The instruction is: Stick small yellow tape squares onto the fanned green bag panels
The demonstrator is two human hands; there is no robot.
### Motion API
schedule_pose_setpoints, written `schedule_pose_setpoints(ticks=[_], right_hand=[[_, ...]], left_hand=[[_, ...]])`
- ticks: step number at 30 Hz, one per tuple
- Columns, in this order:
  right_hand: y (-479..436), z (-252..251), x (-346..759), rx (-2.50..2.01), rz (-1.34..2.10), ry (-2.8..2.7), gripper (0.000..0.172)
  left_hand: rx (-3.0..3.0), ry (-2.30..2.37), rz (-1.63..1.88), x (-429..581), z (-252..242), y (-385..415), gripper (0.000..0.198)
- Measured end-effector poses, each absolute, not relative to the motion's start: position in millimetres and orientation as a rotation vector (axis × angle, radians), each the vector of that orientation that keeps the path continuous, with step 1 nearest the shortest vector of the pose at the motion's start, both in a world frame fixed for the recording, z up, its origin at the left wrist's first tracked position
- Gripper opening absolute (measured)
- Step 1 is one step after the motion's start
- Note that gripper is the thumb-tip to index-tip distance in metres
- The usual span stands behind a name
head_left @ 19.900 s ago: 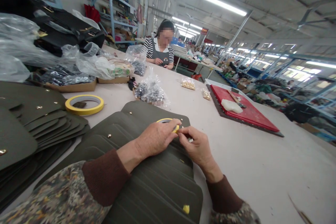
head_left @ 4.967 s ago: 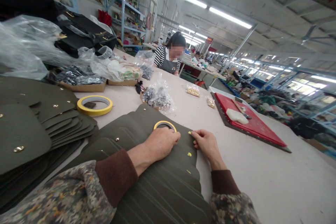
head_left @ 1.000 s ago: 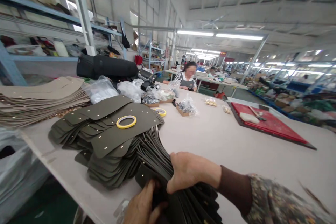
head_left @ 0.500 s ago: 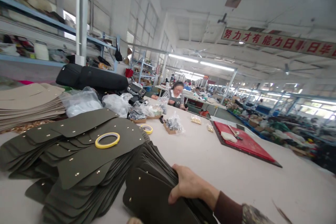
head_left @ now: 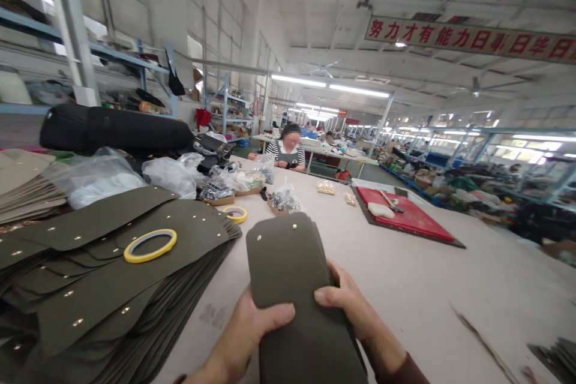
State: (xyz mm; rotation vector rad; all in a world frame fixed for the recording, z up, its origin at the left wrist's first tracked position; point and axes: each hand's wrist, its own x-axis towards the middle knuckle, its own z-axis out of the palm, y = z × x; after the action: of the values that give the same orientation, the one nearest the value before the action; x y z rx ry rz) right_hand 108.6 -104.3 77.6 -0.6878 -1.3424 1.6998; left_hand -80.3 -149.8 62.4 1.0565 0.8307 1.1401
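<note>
Between my two hands is a thick stack of dark olive panels (head_left: 292, 270) with rounded corners and small metal studs near the far end. My left hand (head_left: 252, 330) grips its left edge, thumb lying across the top panel. On the opposite edge my right hand (head_left: 351, 300) is closed, thumb also on top and fingers round the side. To the left, a large fanned pile of similar olive panels (head_left: 148, 294) covers the table. A yellow tape roll (head_left: 150, 246) lies on that pile, and another yellow tape roll (head_left: 236, 214) rests just beyond it.
Plastic bags of small parts (head_left: 285, 198) stand at the table's far side. A red board (head_left: 405, 213) with a hammer lies at the back right. Beige panels (head_left: 27, 186) are piled far left. A co-worker (head_left: 287, 147) sits beyond the table. A thin strip (head_left: 481, 339) lies at right.
The held stack has been lifted, squared up and turned to point away from me. My left hand has come into view onto its left edge. The camera view has shifted right.
</note>
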Motion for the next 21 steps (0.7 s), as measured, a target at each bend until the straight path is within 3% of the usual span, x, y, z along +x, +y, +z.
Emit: schedule_pose_setpoints(ticks=[7, 11, 14, 17, 21], right_hand=[[-70.6, 35.3, 93.7, -0.57, 1.474, -0.966, 0.051], [-81.2, 3.5, 90.5, -1.038, 1.676, -1.035, 0.05], [-116.9, -4.5, 105.5, -1.315, 1.9, -1.451, 0.043], [-138.6, 9.4, 143.3, -1.194, 1.62, -1.415, 0.034], [-98.0, 25.8, 217.5, -1.178, 0.725, -1.031, 0.035]], left_hand=[[2.216, 1.25, 0.651, -79.3, 174.8, -56.2, 0.067], [2.7, 1.433, 0.095, -50.1, 152.5, -20.3, 0.069], [2.752, 1.394, -0.052, -31.3, 112.0, -8.4, 0.061], [2.781, 1.369, -0.036, -25.5, 86.0, -3.9, 0.069], [2.838, 1.369, -0.006, -26.7, 77.8, -2.1, 0.088]])
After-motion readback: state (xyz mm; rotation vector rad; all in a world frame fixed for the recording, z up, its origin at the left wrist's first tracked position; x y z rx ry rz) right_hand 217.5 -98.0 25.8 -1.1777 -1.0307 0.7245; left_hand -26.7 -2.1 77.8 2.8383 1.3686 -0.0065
